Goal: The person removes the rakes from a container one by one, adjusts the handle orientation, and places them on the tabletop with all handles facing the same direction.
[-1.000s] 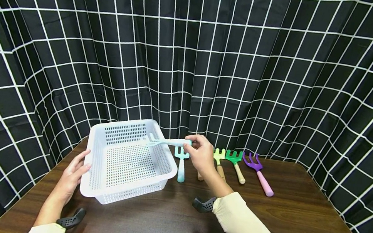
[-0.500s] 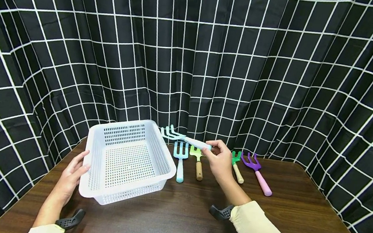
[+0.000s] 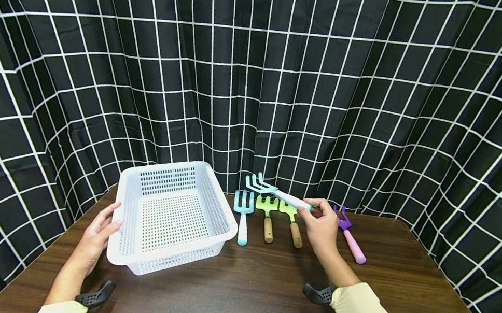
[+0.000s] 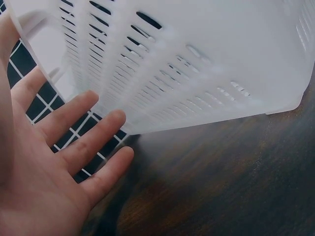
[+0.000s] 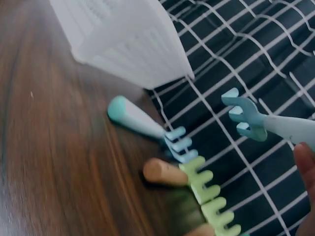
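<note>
My right hand [image 3: 321, 227] pinches the end of the pale handle of a light blue hand fork [image 3: 292, 200] between thumb and fingers. The fork hovers above the table with its tines pointing left; in the right wrist view its light blue tines [image 5: 248, 118] show against the cloth. My left hand [image 3: 93, 234] touches the left rim of a white perforated plastic basket [image 3: 224, 221], its fingers fairly straight. In the left wrist view, several spread fingers of that hand [image 4: 54, 162] lie beside the basket wall [image 4: 206, 64]. Nothing is visible inside the basket.
On the brown wooden table [image 3: 233, 300], a light blue fork [image 3: 243, 223] and two lime-green forks [image 3: 268, 224] with wooden handles lie in a row. A purple fork [image 3: 353, 245] with a pink handle lies beyond my right hand. Black checked cloth [image 3: 261, 74] hangs behind.
My right hand has moved right with the light blue fork, away from the basket, uncovering the lime-green forks and covering the darker green one. The left hand and basket have stayed put.
</note>
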Motion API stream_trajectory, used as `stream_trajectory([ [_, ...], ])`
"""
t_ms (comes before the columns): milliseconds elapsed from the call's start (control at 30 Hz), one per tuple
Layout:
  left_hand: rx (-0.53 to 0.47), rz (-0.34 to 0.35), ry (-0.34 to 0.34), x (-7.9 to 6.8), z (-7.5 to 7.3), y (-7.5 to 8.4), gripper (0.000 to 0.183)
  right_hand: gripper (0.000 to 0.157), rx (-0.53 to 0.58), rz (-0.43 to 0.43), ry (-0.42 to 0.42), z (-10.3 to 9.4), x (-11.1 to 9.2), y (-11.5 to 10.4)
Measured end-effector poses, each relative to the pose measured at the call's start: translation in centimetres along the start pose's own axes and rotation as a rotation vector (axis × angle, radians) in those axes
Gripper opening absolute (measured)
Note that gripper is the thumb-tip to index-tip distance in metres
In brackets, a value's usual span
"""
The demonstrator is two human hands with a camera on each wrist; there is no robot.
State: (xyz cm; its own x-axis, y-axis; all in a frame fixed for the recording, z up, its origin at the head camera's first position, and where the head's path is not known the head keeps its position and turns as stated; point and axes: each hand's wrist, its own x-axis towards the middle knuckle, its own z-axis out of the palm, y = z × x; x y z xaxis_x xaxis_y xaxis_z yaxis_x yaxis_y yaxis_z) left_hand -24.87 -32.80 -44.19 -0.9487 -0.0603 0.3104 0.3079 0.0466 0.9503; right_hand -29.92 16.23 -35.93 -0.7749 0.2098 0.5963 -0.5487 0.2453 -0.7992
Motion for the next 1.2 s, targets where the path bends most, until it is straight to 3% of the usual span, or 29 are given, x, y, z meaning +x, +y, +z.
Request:
stream_trajectory([
  [133,-0.002,0.005,-0.006,0.0,0.0,0.0,0.051,0.021,0.009,0.008,0.036,-1.3,0.0,0.9],
  [367,0.015,0.0,-0.004,-0.1,0.0,0.1,0.052,0.018,-0.095,-0.011,0.143,-2.9,-0.1,1.5],
  [667,0.016,-0.004,-0.001,0.1,-0.1,-0.1,0.051,0.019,-0.04,0.019,0.217,-4.9,0.4,5.1],
  [1000,0.021,-0.008,0.003,0.0,-0.1,-0.1,0.052,0.017,-0.141,0.033,0.286,-6.6,0.0,3.0],
  [1200,0.021,-0.01,0.003,0.1,-0.1,-0.1,0.052,0.021,-0.097,0.07,0.321,-7.8,0.3,3.5],
])
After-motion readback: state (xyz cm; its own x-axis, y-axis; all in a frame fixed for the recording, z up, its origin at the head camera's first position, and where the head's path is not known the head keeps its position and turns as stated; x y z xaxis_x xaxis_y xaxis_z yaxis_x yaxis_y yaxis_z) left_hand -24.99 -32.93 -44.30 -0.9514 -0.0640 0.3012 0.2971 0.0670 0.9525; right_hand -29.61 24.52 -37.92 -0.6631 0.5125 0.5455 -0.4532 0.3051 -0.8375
